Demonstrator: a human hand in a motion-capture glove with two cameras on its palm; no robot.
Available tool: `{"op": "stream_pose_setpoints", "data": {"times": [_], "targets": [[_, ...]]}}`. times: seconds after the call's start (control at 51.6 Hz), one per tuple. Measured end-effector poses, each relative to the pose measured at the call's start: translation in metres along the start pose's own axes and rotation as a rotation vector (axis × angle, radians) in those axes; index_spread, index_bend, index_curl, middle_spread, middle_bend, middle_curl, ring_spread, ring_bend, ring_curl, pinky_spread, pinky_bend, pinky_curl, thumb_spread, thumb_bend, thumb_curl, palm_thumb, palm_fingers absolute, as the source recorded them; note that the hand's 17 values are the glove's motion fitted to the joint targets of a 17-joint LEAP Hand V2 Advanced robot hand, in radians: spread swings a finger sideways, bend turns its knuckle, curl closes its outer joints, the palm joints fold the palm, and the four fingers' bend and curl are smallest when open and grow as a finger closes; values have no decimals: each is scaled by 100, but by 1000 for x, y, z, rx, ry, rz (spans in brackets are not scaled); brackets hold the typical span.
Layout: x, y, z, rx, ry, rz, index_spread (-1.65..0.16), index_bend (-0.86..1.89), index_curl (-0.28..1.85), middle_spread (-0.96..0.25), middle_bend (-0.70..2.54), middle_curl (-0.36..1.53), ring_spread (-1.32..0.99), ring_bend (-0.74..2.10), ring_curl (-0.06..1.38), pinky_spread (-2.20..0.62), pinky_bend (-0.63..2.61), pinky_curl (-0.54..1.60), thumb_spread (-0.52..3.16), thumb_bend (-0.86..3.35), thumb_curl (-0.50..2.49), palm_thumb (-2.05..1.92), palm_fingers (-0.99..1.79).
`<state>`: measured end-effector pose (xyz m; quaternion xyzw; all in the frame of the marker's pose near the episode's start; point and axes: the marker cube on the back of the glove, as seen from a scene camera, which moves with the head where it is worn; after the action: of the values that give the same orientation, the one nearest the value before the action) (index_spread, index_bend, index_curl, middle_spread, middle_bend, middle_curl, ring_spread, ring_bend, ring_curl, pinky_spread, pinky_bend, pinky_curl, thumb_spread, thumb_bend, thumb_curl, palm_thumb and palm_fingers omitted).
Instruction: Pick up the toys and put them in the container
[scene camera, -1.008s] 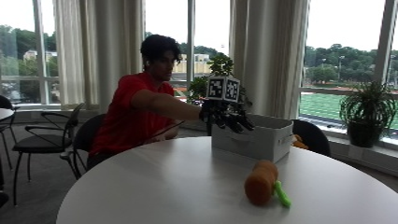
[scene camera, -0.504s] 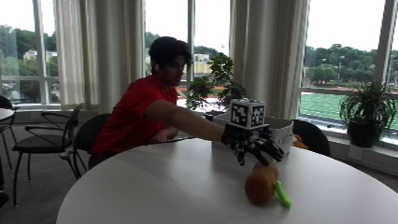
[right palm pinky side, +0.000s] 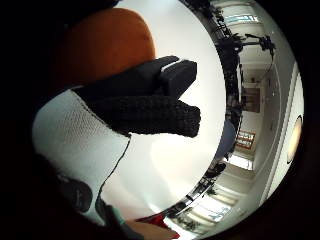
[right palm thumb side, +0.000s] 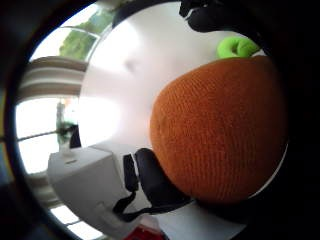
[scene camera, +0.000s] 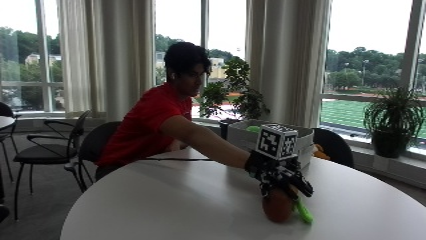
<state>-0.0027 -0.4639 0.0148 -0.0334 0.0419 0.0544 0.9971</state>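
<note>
A person in a red shirt leans across a round white table (scene camera: 166, 200), arm stretched toward the lower right of the frame, where the gloved right hand (scene camera: 279, 172) sits on top of an orange knitted carrot toy (scene camera: 277, 206). The toy lies on the tabletop with its green leafy end (scene camera: 303, 212) poking out beside it. The fingers drape down over the toy, and in the thumb-side palm view the orange knit (right palm thumb side: 220, 130) fills most of the frame, so the palm is right against it. Whether the fingers have actually closed round the toy cannot be told from here; it does not appear lifted off the table.

Behind the hand, right of center, stands the white container (scene camera: 303, 142), something green already showing inside it. The long reach looks dictated by the layout: the toy sits on the side of the table away from the person, and the container stands between them, an easy drop-off on the way back.
</note>
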Motion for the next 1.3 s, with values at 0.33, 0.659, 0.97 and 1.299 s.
{"op": "stream_pose_setpoints", "data": {"times": [0.33, 0.659, 0.97, 1.299], "targets": [[0, -5, 18, -121, 102, -62, -45, 20, 43, -7, 15, 31, 4, 32, 15, 15, 134, 37, 85, -9, 26, -11, -5], [5, -8, 23, -128, 108, -68, -47, 39, 49, -9, 17, 28, 5, 28, 15, 10, 131, 34, 94, -3, 29, -1, 11], [11, -18, 18, 44, 108, -10, -44, 44, 54, -30, 43, 39, -12, 50, 21, -7, 98, 25, 108, 4, 38, 18, 54], [12, -21, 18, 202, 155, 32, -46, 47, 70, -41, 75, 57, -46, 86, 35, -23, 85, 26, 91, 15, 59, 56, 84]]}}
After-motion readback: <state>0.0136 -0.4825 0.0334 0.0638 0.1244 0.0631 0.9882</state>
